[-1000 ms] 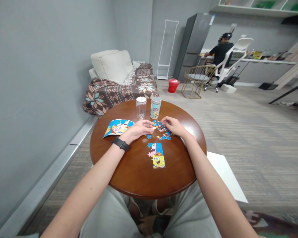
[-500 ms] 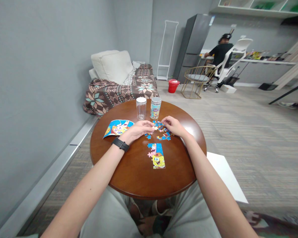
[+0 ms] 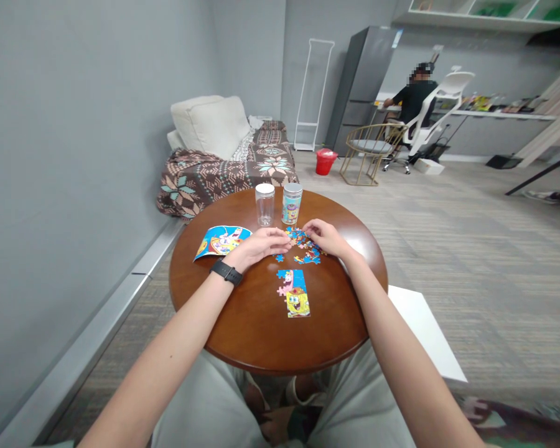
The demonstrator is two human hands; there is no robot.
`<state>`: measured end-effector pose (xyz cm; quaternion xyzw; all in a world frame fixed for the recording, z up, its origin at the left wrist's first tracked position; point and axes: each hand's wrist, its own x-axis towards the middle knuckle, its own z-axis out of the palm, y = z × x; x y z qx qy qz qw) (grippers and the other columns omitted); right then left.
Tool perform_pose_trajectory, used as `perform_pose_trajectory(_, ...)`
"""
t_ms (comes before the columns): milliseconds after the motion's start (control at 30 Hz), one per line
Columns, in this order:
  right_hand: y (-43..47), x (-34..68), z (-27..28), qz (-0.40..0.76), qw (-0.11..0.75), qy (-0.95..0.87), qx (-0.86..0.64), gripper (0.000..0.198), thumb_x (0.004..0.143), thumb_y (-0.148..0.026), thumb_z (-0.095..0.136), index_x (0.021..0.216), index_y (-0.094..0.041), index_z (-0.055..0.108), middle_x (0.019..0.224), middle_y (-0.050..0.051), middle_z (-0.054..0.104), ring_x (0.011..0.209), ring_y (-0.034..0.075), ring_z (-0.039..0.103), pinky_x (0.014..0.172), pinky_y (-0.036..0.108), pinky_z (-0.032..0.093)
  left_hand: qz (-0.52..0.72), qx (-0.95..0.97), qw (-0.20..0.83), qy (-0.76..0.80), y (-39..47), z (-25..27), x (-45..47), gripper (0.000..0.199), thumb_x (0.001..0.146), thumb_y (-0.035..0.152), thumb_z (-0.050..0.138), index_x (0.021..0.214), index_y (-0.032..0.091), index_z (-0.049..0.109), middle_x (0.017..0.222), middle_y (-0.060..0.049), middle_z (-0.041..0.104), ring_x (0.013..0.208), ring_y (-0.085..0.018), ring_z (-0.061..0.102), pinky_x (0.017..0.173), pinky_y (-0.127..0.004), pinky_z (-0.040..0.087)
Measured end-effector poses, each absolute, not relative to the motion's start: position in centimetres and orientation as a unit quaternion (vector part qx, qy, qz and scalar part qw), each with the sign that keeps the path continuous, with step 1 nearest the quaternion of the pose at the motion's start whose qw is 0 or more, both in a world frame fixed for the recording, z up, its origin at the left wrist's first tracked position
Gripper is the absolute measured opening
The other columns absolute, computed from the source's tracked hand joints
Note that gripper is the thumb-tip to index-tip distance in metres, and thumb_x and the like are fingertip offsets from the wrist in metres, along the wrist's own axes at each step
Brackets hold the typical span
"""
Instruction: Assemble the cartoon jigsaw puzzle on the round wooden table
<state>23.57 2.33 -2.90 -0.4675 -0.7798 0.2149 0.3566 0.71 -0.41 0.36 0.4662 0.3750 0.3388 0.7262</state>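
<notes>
My left hand [image 3: 266, 243] reaches in from the left with its fingers stretched out, at the left edge of a pile of loose jigsaw pieces [image 3: 310, 255]. Its fingertips are near or touching the pieces; I see nothing held in it. On the pile's right side, my right hand [image 3: 325, 235] rests with loosely bent fingers, the tips down among the pieces and partly hidden. Closer to me lies a joined strip of puzzle [image 3: 297, 298] with a yellow cartoon face and blue background. A curled picture sheet [image 3: 220, 241] lies left of my left hand.
Behind the pile stand a clear jar [image 3: 264, 208] with a white lid and a printed jar [image 3: 291, 205] with a silver lid. Everything is on a round brown table [image 3: 256, 330]. Beyond it are a covered sofa [image 3: 214, 177], a red bin [image 3: 325, 163] and a seated person [image 3: 415, 99].
The pale piece at my left fingertips no longer shows; darker, coloured pieces are seen there. My left fingers have shifted slightly, while my right hand has hardly moved.
</notes>
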Motion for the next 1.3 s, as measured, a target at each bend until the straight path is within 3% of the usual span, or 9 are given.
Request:
perform_pose_trajectory(333,2.31,23.53,-2.92,0.22,0.353,-0.782,-0.463,0.016,0.083,-0.021,0.05,0.089,-0.017,0.064,0.08,0.003,0.063,0.067,0.013,0.054,0.068,0.027,0.045,0.332,0.507,0.706,0.367,-0.58,0.51,0.56,0.035,0.05,0.0,0.082,0.076,0.011,0.061,0.074,0.001,0.065,0.065,-0.009,0.063,0.065,-0.022,0.051)
perform_pose_trajectory(633,2.24,23.48,-2.8,0.221,0.349,-0.783,-0.465,0.016,0.083,-0.022,0.05,0.088,-0.017,0.064,0.08,0.003,0.064,0.067,0.014,0.054,0.067,0.028,0.046,0.337,0.476,0.713,0.39,-0.75,0.81,0.69,0.036,0.059,0.002,0.08,0.086,0.011,0.058,0.077,-0.002,0.068,0.069,-0.011,0.068,0.07,-0.024,0.053)
perform_pose_trajectory(800,2.2,23.48,-2.73,0.218,0.345,-0.785,-0.467,0.016,0.083,-0.022,0.05,0.089,-0.017,0.064,0.081,0.004,0.064,0.067,0.014,0.054,0.067,0.028,0.046,0.33,0.457,0.727,0.392,-0.73,0.81,0.67,0.034,0.062,0.001,0.079,0.083,0.013,0.054,0.072,-0.001,0.068,0.071,-0.014,0.07,0.075,-0.028,0.056)
perform_pose_trajectory(1300,2.4,23.61,-3.14,0.217,0.347,-0.788,-0.46,0.016,0.084,-0.022,0.05,0.089,-0.018,0.064,0.083,0.003,0.065,0.069,0.014,0.056,0.068,0.028,0.047,0.346,0.46,0.726,0.376,-0.71,0.88,0.81,0.024,0.068,0.004,0.077,0.083,0.011,0.06,0.076,-0.004,0.069,0.07,-0.011,0.068,0.076,-0.025,0.054)
